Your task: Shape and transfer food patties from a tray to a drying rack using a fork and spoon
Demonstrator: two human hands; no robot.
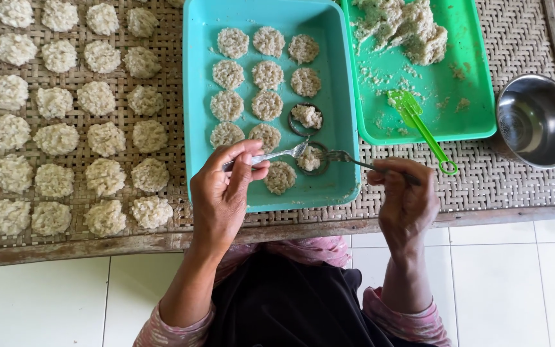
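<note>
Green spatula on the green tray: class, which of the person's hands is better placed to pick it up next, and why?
Probably the right hand. It lies just below the green spatula, whose looped handle end points toward it. The left hand sits further away, in front of the blue tray. Both hands hold forks.

Lighting: bright, even daylight, soft and diffuse; source direction not discernible. Shadows: faint, short, close under the hands and under the rice cakes (104,177) on the woven mat (509,180). Glare: soft highlights inside the steel bowl (537,120) at the mat's right edge; mild sheen on the white floor tiles (515,283). Focus: sharp throughout; no motion blur. Distortion: slight bowing toward the corners.
</note>
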